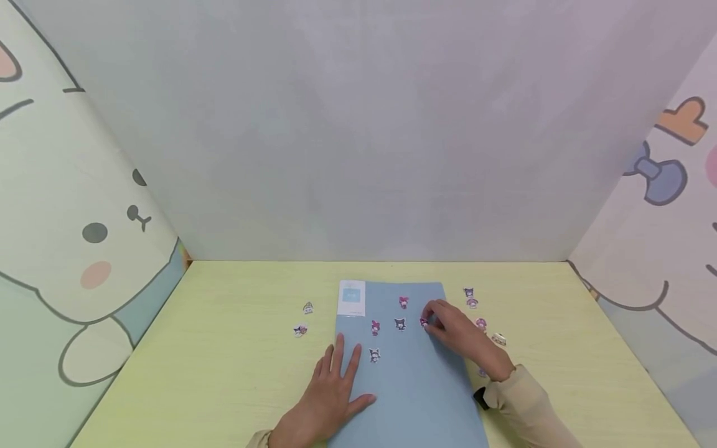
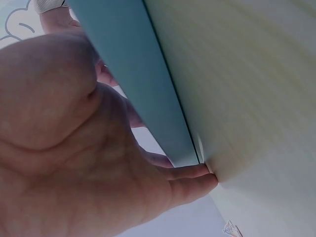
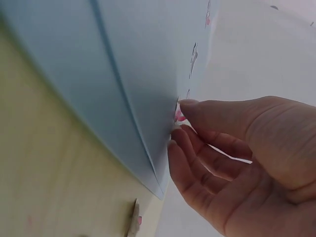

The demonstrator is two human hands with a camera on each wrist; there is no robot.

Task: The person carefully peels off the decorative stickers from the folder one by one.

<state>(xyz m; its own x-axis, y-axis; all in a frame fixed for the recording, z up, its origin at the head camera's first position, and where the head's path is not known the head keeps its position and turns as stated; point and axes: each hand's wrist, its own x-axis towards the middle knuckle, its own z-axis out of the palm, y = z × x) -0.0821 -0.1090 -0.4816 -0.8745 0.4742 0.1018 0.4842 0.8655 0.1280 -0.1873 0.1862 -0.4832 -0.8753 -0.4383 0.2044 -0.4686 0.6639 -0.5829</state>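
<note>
A blue folder (image 1: 414, 398) lies on the table, with several small cartoon stickers on its upper part, among them a grey sticker (image 1: 400, 324) and a pink sticker (image 1: 403, 302). My left hand (image 1: 322, 404) rests with spread fingers across the folder's left edge; in the left wrist view its outer fingertips touch the tabletop. My right hand (image 1: 459, 333) is over the folder's right side, pinching a small pink-and-dark sticker (image 1: 424, 322) against the surface. In the right wrist view the thumb covers part of this pink sticker (image 3: 179, 116).
Loose stickers lie on the yellow table (image 1: 241, 348): a pair sticker (image 1: 300, 330) and another sticker (image 1: 308, 307) to the left, several to the right, including a white sticker (image 1: 498, 338). A white label (image 1: 351, 298) marks the folder's upper left corner. A pale wall (image 1: 358, 137) stands behind.
</note>
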